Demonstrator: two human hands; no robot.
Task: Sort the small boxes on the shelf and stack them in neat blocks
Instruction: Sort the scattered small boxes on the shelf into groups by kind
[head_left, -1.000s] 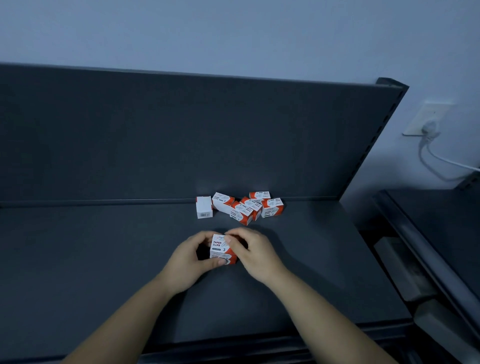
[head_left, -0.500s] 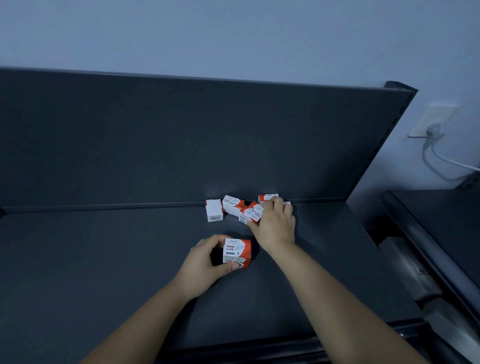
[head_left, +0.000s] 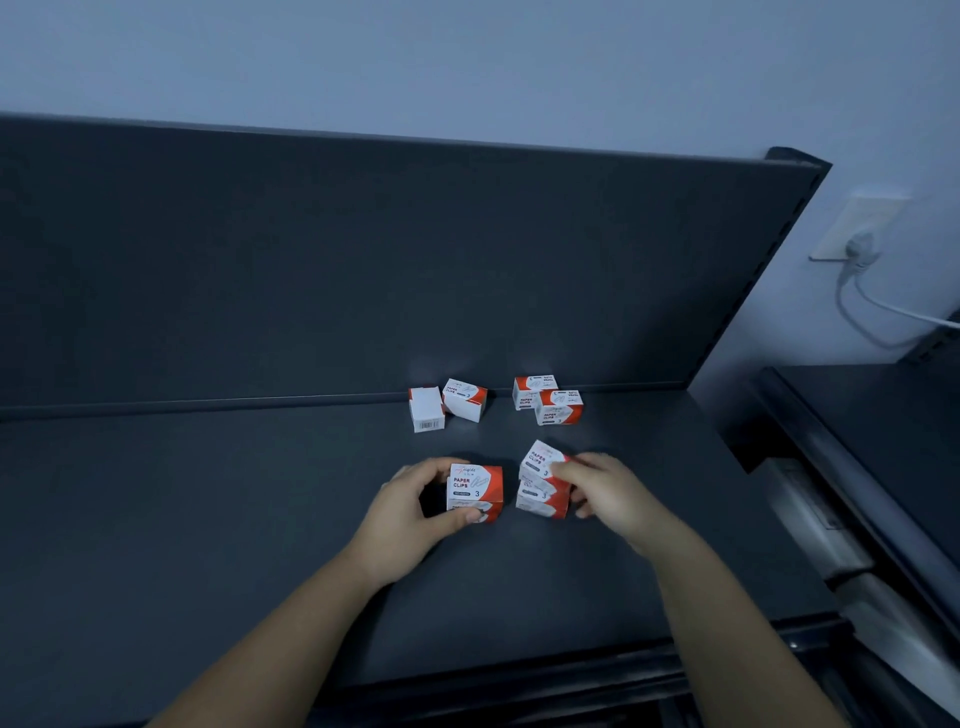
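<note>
On the dark shelf (head_left: 208, 519), my left hand (head_left: 410, 512) grips a stack of two red-and-white paper clip boxes (head_left: 475, 491) from the left side. Just to the right, my right hand (head_left: 605, 493) holds two more boxes (head_left: 540, 480), one above the other, the upper one tilted. Four boxes lie near the back panel: a white-faced one (head_left: 426, 409) beside a tilted one (head_left: 464, 399) on the left, and a pair (head_left: 550, 400) on the right.
The shelf's upright back panel (head_left: 363, 270) rises behind the boxes. Its front edge (head_left: 519, 680) runs below my forearms. A second shelf unit (head_left: 883, 467) stands to the right, with a wall socket and white cable (head_left: 862, 260) above it.
My right hand reached back into the pile at the panel, then came forward with two boxes and brought them beside the left-hand stack. The left hand stayed on its stack.
</note>
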